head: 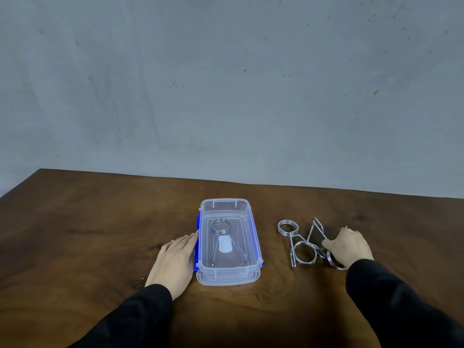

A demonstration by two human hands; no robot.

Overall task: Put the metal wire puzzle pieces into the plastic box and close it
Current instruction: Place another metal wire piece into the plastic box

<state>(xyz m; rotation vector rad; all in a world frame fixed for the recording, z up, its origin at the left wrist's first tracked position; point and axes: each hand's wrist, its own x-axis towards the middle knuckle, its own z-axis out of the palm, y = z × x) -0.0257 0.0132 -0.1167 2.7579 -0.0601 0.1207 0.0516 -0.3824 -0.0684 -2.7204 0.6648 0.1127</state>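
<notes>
On the brown table (pixel 100 234), near its middle, the clear plastic box (pixel 253 237) is sitting open with blue latches along its long sides, and it seems to be resting on its own lid (pixel 227 280), whose rim is showing under the near end. One wire piece (pixel 221 227) is already lying inside, its coiled ring toward the far end and its two legs running toward the near end over a white patch on the floor of the box.

Left of the box, the left hand (pixel 175 262) is lying flat on the table with its fingers pressed together, fingertips touching the blue latch on the left wall, apparently steadying the box.

Well to the right, the remaining wire pieces (pixel 301 244) are lying in a loose, overlapping cluster. The right hand (pixel 349 247) is resting over the right side of that cluster with its fingers curled down onto the wires; whether they are actually pinching one I cannot tell.

The step in hand looks like picking up the second piece. Since the pieces are overlapping, the next move calls for lifting one clear without dragging its neighbours, then carrying it left and laying it lengthwise in the box. The lid is not yet on.
</notes>
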